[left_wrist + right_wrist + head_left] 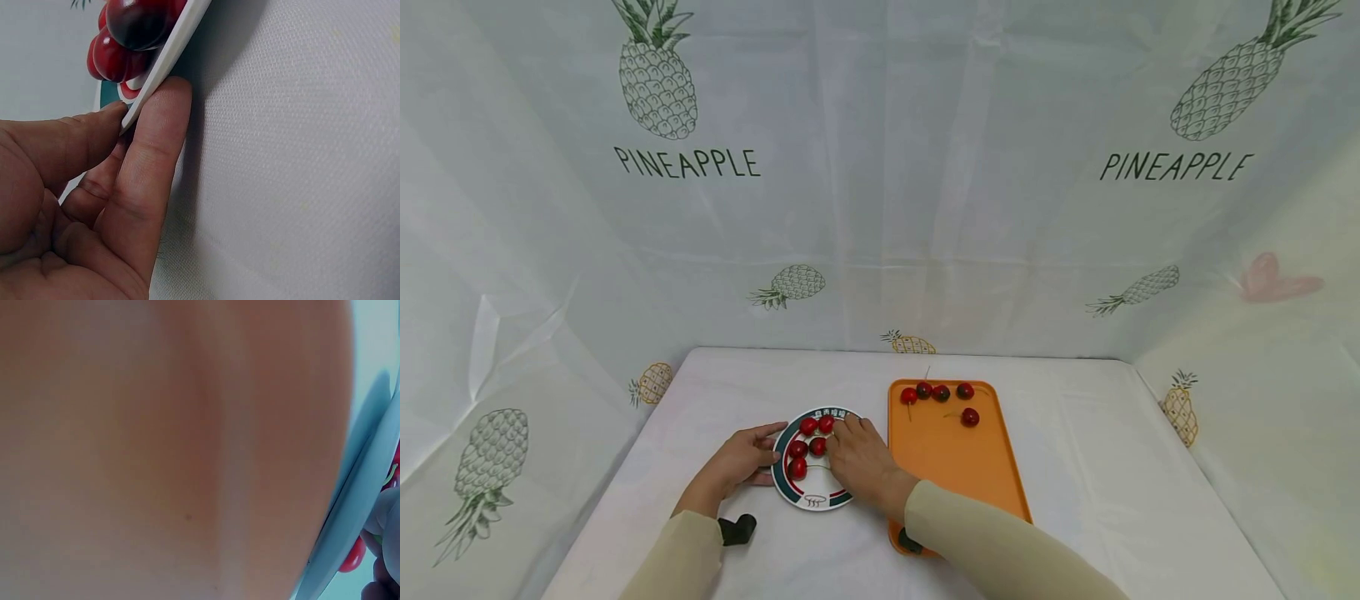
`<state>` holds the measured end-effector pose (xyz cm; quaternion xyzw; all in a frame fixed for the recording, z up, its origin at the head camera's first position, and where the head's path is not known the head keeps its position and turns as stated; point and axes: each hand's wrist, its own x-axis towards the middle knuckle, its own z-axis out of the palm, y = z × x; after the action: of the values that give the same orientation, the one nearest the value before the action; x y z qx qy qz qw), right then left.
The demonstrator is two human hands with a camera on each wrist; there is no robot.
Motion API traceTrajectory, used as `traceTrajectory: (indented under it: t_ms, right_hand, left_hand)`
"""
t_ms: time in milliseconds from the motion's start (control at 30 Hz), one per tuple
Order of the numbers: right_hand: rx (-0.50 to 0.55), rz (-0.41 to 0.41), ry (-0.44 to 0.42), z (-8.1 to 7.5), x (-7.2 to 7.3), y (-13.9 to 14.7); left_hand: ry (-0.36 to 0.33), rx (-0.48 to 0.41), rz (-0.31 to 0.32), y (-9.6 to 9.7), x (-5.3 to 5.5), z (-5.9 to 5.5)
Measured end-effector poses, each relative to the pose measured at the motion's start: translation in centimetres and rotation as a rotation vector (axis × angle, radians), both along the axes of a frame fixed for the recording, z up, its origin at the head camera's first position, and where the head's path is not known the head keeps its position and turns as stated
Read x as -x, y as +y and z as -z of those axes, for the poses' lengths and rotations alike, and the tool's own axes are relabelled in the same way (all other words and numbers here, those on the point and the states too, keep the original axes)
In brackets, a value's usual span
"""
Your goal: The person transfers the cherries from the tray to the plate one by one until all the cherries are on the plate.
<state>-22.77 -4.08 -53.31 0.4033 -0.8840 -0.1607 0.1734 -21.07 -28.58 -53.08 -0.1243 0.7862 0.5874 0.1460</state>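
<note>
A round plate with a dark green and red patterned rim holds several red cherries, mostly on its left side. My left hand pinches the plate's left rim; in the left wrist view, the thumb lies on top and fingers sit underneath. Over the plate's right side is my right hand, its curled fingertips at a cherry. In the right wrist view, these fingers show at the right edge, with a red cherry and a bit of green stem against them. The forearm fills most of that view.
An orange rectangular tray lies right of the plate, under the right forearm. Several dark red cherries lie near its far end, one slightly nearer. A pineapple-print cloth hangs behind the white-covered table.
</note>
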Motion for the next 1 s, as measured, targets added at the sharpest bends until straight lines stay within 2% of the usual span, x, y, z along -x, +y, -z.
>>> traceTrajectory:
  t_ms: [233, 567, 767, 1000]
  right_hand:
    - [0.019, 0.007, -0.021, 0.0, 0.0, -0.1]
    - [0.117, 0.01, -0.051, -0.6, 0.2, 0.9]
    - [0.138, 0.072, -0.059, -1.2, 1.4, 2.9]
    - [0.176, 0.2, -0.064, -1.3, 3.5, 6.2]
  left_hand:
    - [0.004, -0.002, 0.001, 0.0, -0.1, -0.1]
    - [-0.006, -0.009, -0.007, 0.0, -0.1, -0.1]
    - [-0.003, 0.001, -0.007, 0.0, -0.1, -0.1]
    - [0.001, 0.001, -0.005, 0.1, -0.1, -0.1]
